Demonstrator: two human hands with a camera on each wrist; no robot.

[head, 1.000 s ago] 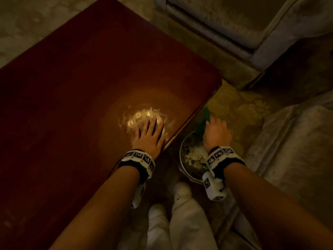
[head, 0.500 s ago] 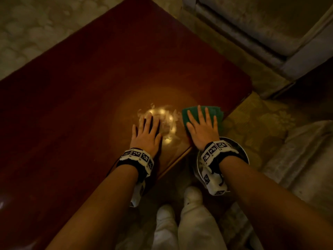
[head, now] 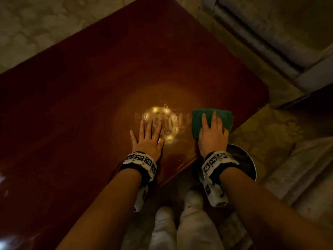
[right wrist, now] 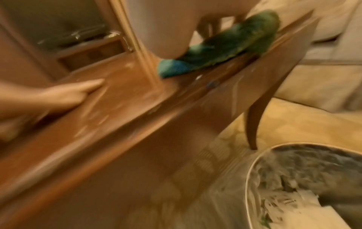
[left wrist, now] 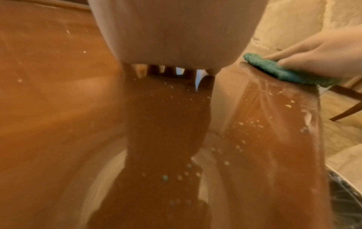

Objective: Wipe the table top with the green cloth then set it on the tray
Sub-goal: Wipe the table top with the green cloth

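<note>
Head view. Dark red-brown tabletop fills the left and centre of the frame, with a bright reflected glare at centre. Left hand lies flat on the tabletop just below the glare, fingers straight and slightly spread, holding nothing. Right hand presses flat on the green cloth, right of centre, fingers straight and close together on top of it. The cloth lies folded on the tabletop, near its right edge. A round metal bin stands on the floor below that edge, partly behind the right wrist. Both wrists carry marker bands. White trouser legs show at bottom centre; pale upholstered furniture at upper right.

Left wrist view. Palm of the left hand fills the upper centre, pressed on the tabletop. Small pale crumbs dot the wet-streaked surface. Green cloth at upper right, under the right hand.

Right wrist view, blurred. Green cloth at upper centre under the right hand, lying at the tabletop edge. Left hand at left, flat. Bin with paper scraps at lower right. No tray is identifiable in any view.
</note>
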